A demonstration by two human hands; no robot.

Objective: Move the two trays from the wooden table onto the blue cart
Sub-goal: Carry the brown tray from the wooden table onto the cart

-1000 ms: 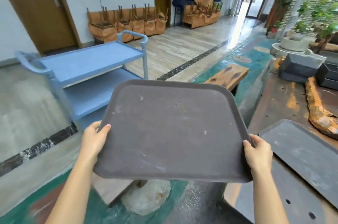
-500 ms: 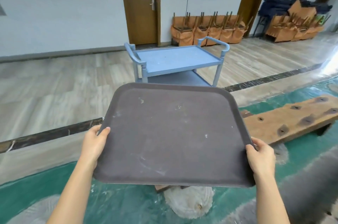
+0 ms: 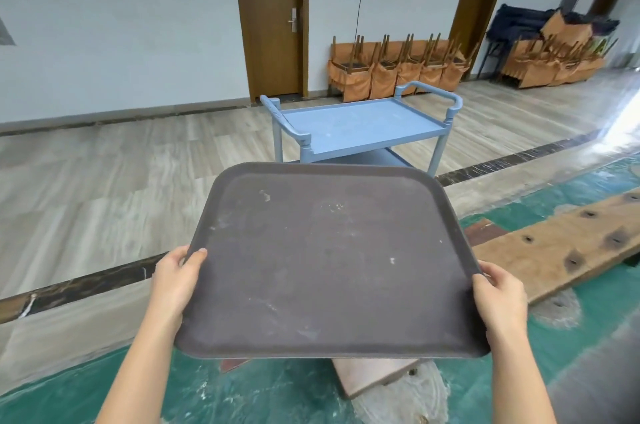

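Swung further toward the blue cart [image 3: 360, 127] since a second ago: then off to the left of the tray [image 3: 329, 261] with the tabletop and a second tray at the right edge, now straight beyond the tray's far rim, tabletop and second tray out of view. Closer to the cart than half a second ago, too.

Tray carried flat in the air, dark grey-brown, scuffed and speckled with pale marks, nothing on it. Well short of the cart, not touching it; far edge overlapping only the cart's lower shelf in the view. Left hand [image 3: 175, 285] clamped on the tray's left rim, thumb on top, remaining fingers hidden beneath. Right hand [image 3: 498, 295] clamped on the tray's right rim near the close corner, thumb over the edge, fingers likewise hidden. Grip of both hands closed on the tray.

Cart top shelf bare, handles raised at both ends. Behind the cart, a brown door [image 3: 272, 18] and a row of upturned chairs [image 3: 398, 68] with orange covers against the wall. Right of the tray, a long wooden bench [image 3: 561, 250] with dark holes, standing on teal floor [image 3: 595, 347]. Under the tray's near edge, part of a wooden slab on a pale stump. Left of the cart, pale plank flooring crossed by a dark stone strip.
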